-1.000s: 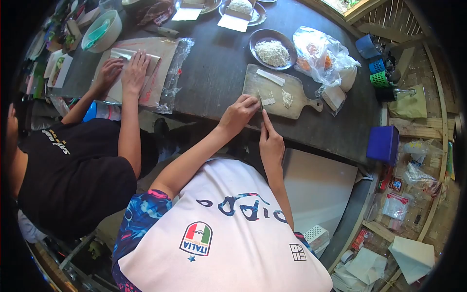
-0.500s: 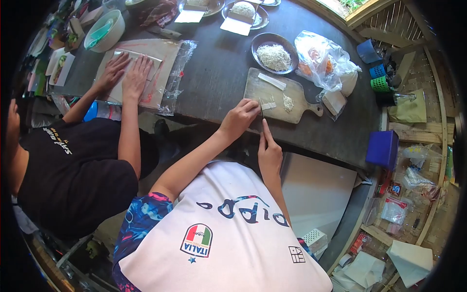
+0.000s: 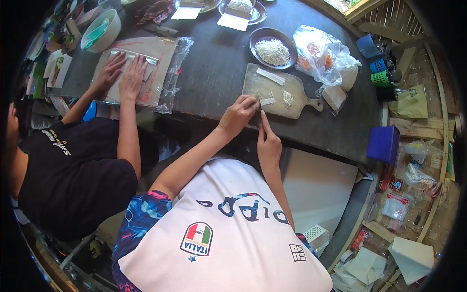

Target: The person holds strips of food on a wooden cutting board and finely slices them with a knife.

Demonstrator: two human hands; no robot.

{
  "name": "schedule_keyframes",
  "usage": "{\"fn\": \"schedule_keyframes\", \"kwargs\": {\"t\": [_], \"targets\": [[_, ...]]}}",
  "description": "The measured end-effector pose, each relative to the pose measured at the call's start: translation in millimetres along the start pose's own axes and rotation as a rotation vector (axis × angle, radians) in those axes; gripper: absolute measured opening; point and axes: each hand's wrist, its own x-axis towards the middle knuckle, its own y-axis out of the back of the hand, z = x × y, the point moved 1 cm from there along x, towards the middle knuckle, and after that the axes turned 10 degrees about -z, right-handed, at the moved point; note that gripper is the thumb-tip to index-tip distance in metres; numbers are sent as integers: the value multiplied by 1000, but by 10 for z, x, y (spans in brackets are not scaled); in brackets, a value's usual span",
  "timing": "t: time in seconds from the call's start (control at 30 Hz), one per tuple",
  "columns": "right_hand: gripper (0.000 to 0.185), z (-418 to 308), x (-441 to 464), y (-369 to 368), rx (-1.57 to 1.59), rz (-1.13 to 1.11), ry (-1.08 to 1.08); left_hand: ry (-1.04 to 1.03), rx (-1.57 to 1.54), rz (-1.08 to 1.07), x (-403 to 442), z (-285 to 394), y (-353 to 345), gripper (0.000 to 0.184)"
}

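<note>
A wooden cutting board with a handle lies near the table edge. On it are a whole white strip, a shorter white piece and a small heap of thin white shreds. My left hand is closed, fingertips pinched at the board's left edge beside the thin slivers; what they grip is mostly hidden. My right hand is closed around a knife, index finger stretched along it. Only a little of the narrow dark blade shows, next to my left fingertips.
Behind the board stand a dark bowl of white shreds and a clear plastic bag with orange contents. A wrapped pale block lies right of the board handle. On the left, a co-worker's hands press a flat sheet.
The view has shifted slightly. My hands stay at the board's left edge with the knife, moving very little. The co-worker's hands remain flat on the sheet.
</note>
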Motion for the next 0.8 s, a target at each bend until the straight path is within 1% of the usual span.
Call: {"fn": "schedule_keyframes", "kwargs": {"t": [0.2, 0.3, 0.4, 0.5, 0.6, 0.7, 0.8], "targets": [[46, 4, -138, 37, -5, -11, -15, 6, -48, 18, 53, -23, 13, 24], [46, 22, -35, 14, 11, 2, 6, 21, -59, 5, 28, -24, 14, 22], [48, -45, 69, 85, -80, -66, -30, 28, -79, 2, 35, -34, 6, 20], [46, -30, -81, 50, 8, -15, -3, 15, -67, 28, 29, -51, 14, 20], [46, -15, -93, 1, -14, -17, -32, 35, -81, 38, 35, -9, 5, 21], [47, 7, 58, -7, -67, -24, -1, 64, -112, 14, 2, 19, 1, 21], [47, -11, -40, 32, 4, -2, 13, 42, -104, 17, 39, -42, 11, 22]]}}
